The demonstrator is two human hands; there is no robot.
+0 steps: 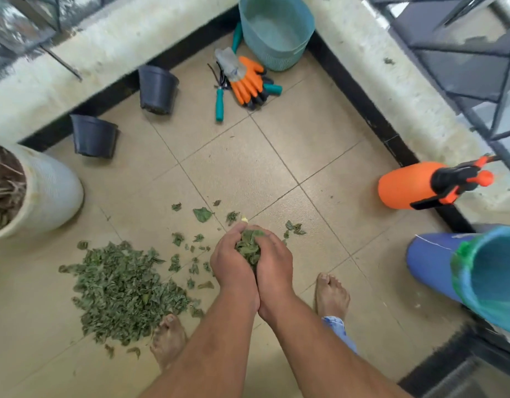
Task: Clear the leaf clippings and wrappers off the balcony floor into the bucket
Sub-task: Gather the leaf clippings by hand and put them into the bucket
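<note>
So, both hands are cupped together low over the floor (248,168). The left hand (233,262) and right hand (275,265) touch along their heels, with fingers curled up around a wad of leaves (248,247). The leaves sit between the palms and poke out the top.

The pile (124,288) of clippings is still on the tiles, left of the hands and just beside the left foot (169,337). Loose bits (202,214) are scattered between the pile and the hands, and a few more lie to the right. The right foot (331,294) is near the hands.

The bucket (429,262) is blue with a green liner at the rim and stands well apart at the right edge. I can't tell what's inside it.

An orange sprayer (406,186) stands by the right wall. A teal basket (276,33) sits in the far corner. Orange gloves (248,80) lie over the shears (219,104) just in front of it. Two black pots (157,89) (94,136) stand along the left wall. A white planter (50,191) holding dry stems is at the far left.
</note>
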